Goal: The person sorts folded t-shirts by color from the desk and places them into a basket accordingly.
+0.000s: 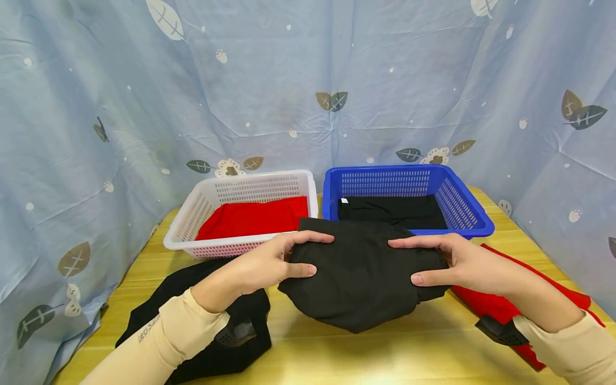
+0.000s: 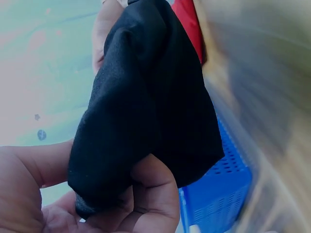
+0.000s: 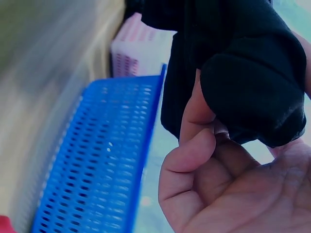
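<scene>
Both hands hold a folded black garment (image 1: pixel 358 278) up over the table, in front of the blue basket. At its left end my left hand (image 1: pixel 267 264) grips the cloth, with thumb and index finger on top and the other fingers curled beneath, as the left wrist view shows. My right hand (image 1: pixel 462 264) grips the opposite end in the same way; its curled fingers (image 3: pixel 187 167) show under the fabric in the right wrist view. Inside the blue basket (image 1: pixel 474 216) lies another folded black garment (image 1: pixel 394 211). The held cloth overlaps the basket's front rim in the head view.
A white basket (image 1: pixel 180 232) with a red garment (image 1: pixel 255 216) in it stands left of the blue one. Another black garment (image 1: pixel 240 342) lies under my left forearm, and a red garment (image 1: pixel 486 302) under my right. A patterned curtain (image 1: pixel 269 80) hangs behind the wooden table (image 1: pixel 337 358).
</scene>
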Available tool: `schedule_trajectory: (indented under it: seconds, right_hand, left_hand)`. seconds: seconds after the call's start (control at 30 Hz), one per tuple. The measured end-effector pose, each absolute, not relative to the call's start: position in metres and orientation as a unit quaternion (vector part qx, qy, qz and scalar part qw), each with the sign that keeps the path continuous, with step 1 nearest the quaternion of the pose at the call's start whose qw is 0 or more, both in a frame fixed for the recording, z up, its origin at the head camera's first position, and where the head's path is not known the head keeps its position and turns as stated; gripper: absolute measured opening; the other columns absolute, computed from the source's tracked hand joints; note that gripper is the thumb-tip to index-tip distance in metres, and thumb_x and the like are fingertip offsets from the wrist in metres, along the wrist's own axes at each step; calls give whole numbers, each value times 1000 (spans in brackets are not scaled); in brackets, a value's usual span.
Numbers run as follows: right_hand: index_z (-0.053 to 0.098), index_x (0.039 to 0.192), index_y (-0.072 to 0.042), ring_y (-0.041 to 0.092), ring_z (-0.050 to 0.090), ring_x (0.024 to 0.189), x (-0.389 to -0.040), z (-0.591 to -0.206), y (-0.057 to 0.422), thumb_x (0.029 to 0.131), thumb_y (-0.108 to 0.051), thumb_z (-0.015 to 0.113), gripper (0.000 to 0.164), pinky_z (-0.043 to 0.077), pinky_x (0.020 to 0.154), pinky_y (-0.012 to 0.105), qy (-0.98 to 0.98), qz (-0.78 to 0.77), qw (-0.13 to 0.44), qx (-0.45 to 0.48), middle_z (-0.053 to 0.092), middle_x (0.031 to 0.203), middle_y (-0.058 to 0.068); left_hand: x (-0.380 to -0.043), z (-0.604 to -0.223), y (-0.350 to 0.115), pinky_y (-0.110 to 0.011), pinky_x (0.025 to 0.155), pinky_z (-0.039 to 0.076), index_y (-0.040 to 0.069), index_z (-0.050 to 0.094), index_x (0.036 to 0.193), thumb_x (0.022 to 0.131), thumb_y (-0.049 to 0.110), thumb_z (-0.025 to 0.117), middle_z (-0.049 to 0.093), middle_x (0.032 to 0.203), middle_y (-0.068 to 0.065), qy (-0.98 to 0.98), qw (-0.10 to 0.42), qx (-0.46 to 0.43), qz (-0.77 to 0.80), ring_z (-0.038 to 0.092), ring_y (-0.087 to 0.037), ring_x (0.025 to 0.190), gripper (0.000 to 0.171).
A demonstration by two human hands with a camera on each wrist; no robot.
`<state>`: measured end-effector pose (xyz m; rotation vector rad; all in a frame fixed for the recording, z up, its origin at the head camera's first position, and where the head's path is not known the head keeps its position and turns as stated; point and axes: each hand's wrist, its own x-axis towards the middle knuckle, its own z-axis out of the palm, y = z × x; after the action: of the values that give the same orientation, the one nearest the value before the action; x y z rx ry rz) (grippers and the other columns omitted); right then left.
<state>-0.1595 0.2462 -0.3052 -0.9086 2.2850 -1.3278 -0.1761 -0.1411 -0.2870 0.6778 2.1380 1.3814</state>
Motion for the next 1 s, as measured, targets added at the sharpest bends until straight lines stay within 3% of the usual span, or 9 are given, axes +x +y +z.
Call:
schedule_trajectory:
  seconds: [0.1,0.17,0.23,0.37,0.43,0.53,0.8,0.9,1.0]
  right_hand:
    - [55,158,-26,14,73,91,-161,-297,249,102,-17,74,60,57,80,24,830,-442,139,-308,63,73,-10]
    - [56,158,-28,14,71,90,-163,-293,251,102,-17,74,59,55,78,24,842,-433,123,-299,62,72,-11]
    - [56,157,-30,11,64,75,-166,-289,254,102,-18,75,59,51,70,26,850,-430,114,-283,46,64,-11]
    - [57,156,-32,13,31,50,-175,-282,261,101,-18,75,59,37,51,32,860,-428,101,-258,21,61,-1]
    - [57,156,-32,15,18,48,-179,-279,264,101,-18,75,59,30,45,35,864,-427,98,-249,15,63,3]
    - [56,156,-31,20,17,49,-187,-276,269,102,-19,75,59,30,45,36,867,-427,101,-236,14,64,4]
    - [54,158,-34,13,43,73,-213,-273,285,104,-27,73,58,42,68,32,886,-405,93,-204,22,67,-2]
    - [53,159,-35,9,54,118,-224,-272,292,105,-29,71,57,47,84,21,894,-395,91,-192,53,81,-3]
    - [52,160,-32,24,38,151,-234,-272,297,106,-27,70,57,48,107,27,889,-406,90,-190,63,117,3]
  left_hand:
    - [-181,-280,-138,-37,95,64,23,55,157,102,4,67,65,146,-13,772,253,265,520,74,-24,120,59]
    - [-186,-277,-135,-38,95,64,22,55,158,102,3,67,66,145,-14,766,251,271,526,75,-24,119,60]
    - [-190,-273,-132,-38,94,65,24,55,157,102,3,67,66,145,-11,769,244,269,525,75,-23,118,60]
    - [-201,-268,-125,-37,92,65,26,58,155,103,4,67,69,141,-10,774,236,260,527,77,-24,114,57]
    - [-207,-266,-122,-36,88,66,26,60,153,103,4,67,71,137,-11,774,238,250,531,78,-24,109,55]
    - [-217,-263,-116,-32,81,66,26,62,151,103,5,67,74,129,-12,777,239,241,531,79,-23,102,52]
    - [-244,-260,-96,-31,89,65,20,61,151,105,3,63,72,135,-14,764,243,222,554,78,-19,101,49]
    - [-256,-260,-88,-29,87,64,18,61,151,106,2,62,70,138,-15,755,244,219,567,76,-17,102,48]
    - [-266,-260,-80,-27,86,63,18,62,149,106,2,61,69,140,-14,760,230,216,567,75,-17,102,46]
